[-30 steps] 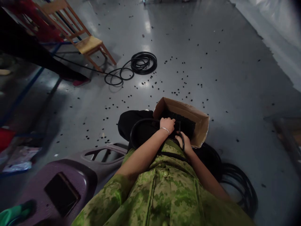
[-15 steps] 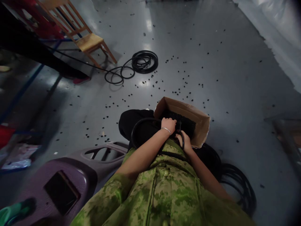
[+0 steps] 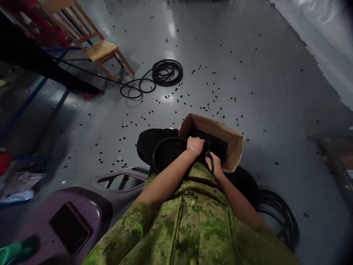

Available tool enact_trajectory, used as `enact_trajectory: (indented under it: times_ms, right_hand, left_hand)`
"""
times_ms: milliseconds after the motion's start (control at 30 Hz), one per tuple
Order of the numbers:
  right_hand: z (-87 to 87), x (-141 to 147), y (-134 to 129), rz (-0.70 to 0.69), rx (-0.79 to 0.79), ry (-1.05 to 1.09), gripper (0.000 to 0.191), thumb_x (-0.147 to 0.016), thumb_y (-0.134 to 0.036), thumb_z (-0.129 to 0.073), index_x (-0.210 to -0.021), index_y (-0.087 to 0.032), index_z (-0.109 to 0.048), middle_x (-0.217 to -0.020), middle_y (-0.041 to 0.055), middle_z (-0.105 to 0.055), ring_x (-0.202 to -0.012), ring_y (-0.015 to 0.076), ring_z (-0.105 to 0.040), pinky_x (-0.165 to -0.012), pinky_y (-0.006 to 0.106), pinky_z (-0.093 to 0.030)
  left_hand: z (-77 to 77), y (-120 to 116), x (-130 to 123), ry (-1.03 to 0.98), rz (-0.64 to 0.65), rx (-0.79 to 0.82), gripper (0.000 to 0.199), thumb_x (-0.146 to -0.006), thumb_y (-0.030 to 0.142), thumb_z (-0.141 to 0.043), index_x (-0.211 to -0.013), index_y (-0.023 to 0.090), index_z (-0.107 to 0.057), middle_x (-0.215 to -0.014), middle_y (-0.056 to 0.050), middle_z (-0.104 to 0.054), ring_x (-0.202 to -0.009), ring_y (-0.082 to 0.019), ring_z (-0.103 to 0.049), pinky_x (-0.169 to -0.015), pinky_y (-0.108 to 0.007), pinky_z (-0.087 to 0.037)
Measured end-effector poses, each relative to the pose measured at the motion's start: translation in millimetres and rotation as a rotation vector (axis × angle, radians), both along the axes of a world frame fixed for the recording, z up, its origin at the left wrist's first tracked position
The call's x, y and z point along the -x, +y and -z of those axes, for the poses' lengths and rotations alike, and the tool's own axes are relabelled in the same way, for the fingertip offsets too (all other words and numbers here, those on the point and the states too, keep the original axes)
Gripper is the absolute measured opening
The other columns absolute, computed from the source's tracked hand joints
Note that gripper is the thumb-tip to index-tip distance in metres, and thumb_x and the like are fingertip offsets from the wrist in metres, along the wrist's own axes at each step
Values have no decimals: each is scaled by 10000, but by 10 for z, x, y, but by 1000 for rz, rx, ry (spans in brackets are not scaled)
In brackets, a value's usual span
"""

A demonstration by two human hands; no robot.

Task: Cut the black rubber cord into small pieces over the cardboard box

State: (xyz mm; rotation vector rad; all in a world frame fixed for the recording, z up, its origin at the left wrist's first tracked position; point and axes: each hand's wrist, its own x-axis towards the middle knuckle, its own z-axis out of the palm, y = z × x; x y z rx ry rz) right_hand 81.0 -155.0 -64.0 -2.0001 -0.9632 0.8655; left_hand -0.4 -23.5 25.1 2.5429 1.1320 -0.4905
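Black hose [image 3: 172, 138] is held by the left hand [image 3: 195, 145], scissors [image 3: 211, 159] by the right hand [image 3: 216, 164], at the box [image 3: 235, 149]; cutting seems in hand, steady squeezing called for.

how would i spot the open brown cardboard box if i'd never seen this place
Start at the green camouflage shirt, bottom centre, and follow the bare right forearm up. Just beyond the right hand is the open brown cardboard box. Its straight tan walls set it apart from the round black hose coil on the floor.

Head-worn view; forward, steeply down
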Motion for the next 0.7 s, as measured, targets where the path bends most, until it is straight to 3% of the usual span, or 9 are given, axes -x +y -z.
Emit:
enact_trajectory:
  times_ms: [267, 700]
  right_hand:
    - [169, 26, 59, 24, 13, -83, 320, -717, -338, -479, -896, -212, -713, -648, 1, -670, -621, 151, -612, -645, 231, -441]
    - [268, -5, 44, -51, -2, -154, 368, -756, -375, -448, -951, -206, -710, -635, 20, -664, -577, 150, -598, -630, 236, -453]
  left_hand:
    - [-13, 7, 10, 8, -36, -13, 263, -930, 267, -438, -1096, 229, -639, -1075, -115, -640, -1023, -234, -586, -848, -372, -325]
    - [30, 9, 3, -5, -86, -44, 264, -935, 235, -410, -1102, 178, -606, -1099, -137, -625, -1063, -249, -568, -881, -386, -313]
